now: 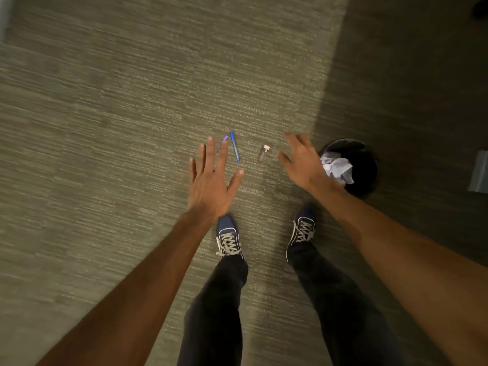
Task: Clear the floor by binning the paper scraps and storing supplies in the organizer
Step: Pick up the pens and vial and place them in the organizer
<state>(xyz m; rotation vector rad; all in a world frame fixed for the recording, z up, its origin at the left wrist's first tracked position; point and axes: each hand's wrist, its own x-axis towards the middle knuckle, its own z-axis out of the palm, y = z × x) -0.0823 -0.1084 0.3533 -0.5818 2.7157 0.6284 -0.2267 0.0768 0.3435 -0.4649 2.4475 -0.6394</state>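
Both hands hang spread and empty above the carpet [105, 128]: the left hand [211, 180] over a clear pen [221, 144], beside the blue pen [234, 146]; the right hand [303, 162] between a small vial [264, 152] and the black bin [361, 165] holding crumpled paper [338, 167]. Open floor lies left.

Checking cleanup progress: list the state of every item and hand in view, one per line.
Left hand: open, fingers spread, empty.
Right hand: open, empty.
Blue pen: lying on the carpet.
Second pen: on the carpet, partly hidden by the left hand.
Small clear bottle: on its side, capped.
Black bin: upright, holding crumpled paper.
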